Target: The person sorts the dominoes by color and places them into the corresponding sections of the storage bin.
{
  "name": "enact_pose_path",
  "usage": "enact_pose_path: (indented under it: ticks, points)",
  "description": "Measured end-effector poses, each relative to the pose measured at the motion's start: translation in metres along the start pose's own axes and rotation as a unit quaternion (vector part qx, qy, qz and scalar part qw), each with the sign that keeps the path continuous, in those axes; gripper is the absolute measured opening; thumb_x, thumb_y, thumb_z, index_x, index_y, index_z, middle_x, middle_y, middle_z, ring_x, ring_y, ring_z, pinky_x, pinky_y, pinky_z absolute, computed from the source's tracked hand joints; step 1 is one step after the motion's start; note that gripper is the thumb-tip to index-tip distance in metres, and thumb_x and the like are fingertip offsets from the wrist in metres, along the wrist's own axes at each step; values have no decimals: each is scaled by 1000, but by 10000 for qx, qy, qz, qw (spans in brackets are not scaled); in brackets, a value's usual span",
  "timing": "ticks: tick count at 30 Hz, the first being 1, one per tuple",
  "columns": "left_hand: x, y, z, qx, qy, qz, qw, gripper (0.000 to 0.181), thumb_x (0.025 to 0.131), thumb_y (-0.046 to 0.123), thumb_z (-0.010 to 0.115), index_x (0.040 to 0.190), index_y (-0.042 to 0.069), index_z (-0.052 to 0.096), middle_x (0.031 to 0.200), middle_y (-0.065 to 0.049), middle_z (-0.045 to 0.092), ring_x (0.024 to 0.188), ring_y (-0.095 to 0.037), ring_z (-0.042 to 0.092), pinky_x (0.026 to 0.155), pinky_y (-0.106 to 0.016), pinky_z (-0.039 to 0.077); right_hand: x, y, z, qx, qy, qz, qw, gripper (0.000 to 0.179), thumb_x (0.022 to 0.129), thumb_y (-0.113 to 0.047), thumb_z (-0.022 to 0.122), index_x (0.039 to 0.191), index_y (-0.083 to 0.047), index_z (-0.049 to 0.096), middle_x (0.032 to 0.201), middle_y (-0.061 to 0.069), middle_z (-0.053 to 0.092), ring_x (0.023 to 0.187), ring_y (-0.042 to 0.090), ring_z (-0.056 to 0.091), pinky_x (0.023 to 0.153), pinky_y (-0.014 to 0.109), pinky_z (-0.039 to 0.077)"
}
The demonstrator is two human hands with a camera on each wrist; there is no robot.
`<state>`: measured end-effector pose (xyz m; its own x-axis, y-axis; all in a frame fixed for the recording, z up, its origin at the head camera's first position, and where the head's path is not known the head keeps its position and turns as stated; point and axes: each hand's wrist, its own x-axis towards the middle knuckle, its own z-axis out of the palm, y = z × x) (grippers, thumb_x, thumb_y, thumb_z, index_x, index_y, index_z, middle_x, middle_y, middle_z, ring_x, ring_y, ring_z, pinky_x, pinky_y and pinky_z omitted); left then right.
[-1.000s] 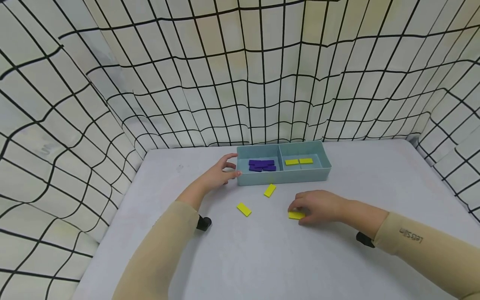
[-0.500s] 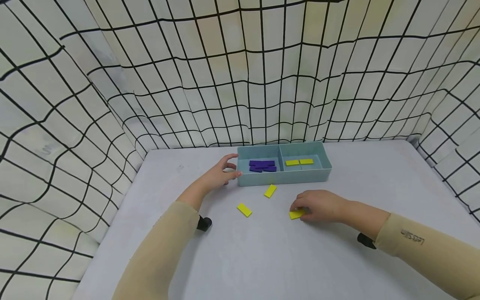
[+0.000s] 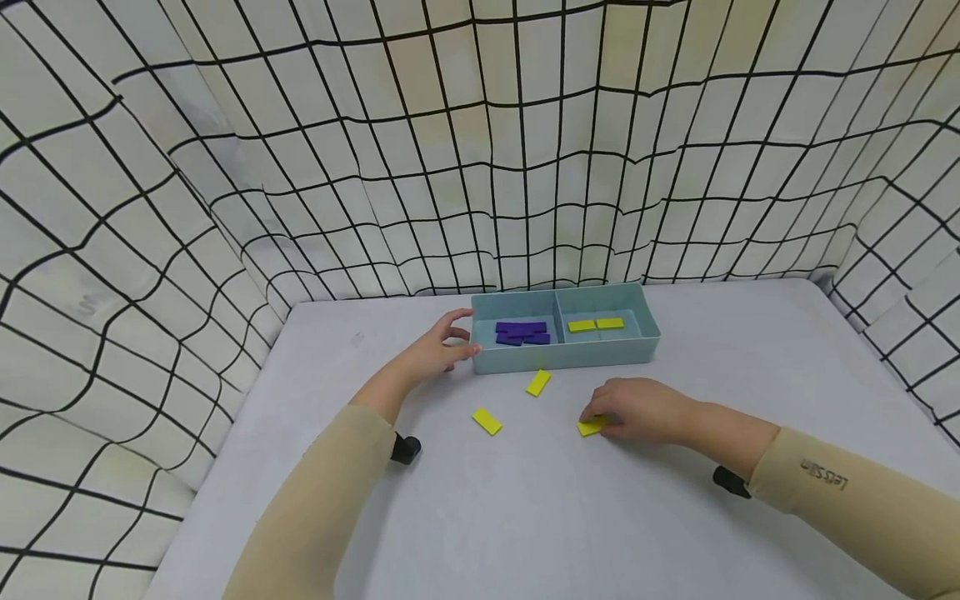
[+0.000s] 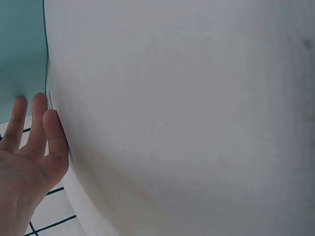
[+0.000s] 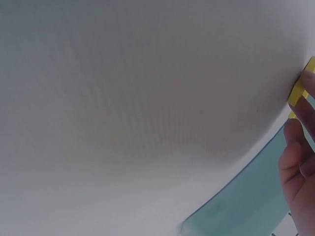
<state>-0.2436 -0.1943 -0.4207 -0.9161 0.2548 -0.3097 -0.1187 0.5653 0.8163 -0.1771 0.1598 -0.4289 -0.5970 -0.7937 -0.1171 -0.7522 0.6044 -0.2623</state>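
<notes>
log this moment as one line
left hand: touching tray; right hand: pinching yellow tile; table: two loose yellow tiles; tray: purple tiles left, two yellow tiles right

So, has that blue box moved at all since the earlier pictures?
No: in the head view, the blue box sits unchanged against the table's back edge.

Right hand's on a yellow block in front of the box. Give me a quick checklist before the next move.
1. Left hand touching the teal box: ok, at its left end.
2. Right hand gripping the held yellow block: ok, fingers curled onto it.
3. Block lifted off the table: cannot tell.
4. Room in the right compartment: ok, bare floor beside two yellow blocks.
5. Purple blocks separate: ok, left compartment.
6. All yellow boxed: not ok, two loose yellow blocks outside.
</notes>
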Motion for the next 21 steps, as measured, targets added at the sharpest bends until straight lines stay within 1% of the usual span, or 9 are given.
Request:
enact_pose_path:
  ticks: [9, 15, 21]
  points:
    - [0, -2, 0, 6, -16, 26, 10000, 73, 95, 36, 67, 151, 44, 22, 144, -4, 44, 121, -25, 56, 99, -47, 46, -5, 3, -8, -96, 76, 130, 9998, 30, 88, -16, 75, 116, -25, 74, 105, -15, 68, 104, 11, 62, 90, 35, 52]
    - [-2, -1, 0, -3, 9, 42, 10000, 73, 96, 36, 67, 152, 43, 21, 145, -5, 44, 121, -26, 56, 99, -48, 46, -7, 7, -21, -48, 194, 148, 9997, 30, 89, -14, 75, 117, -24, 73, 106, -14, 67, 103, 12, 62, 91, 37, 52]
    - [-2, 0, 0, 8, -1, 56, 10000, 73, 96, 37, 67, 153, 42, 21, 145, -6, 43, 121, -26, 56, 99, -47, 46, -9, 13, -37, -83, 424, 231, 9988, 30, 88, -13, 76, 116, -25, 74, 107, -13, 69, 105, 14, 64, 91, 39, 53]
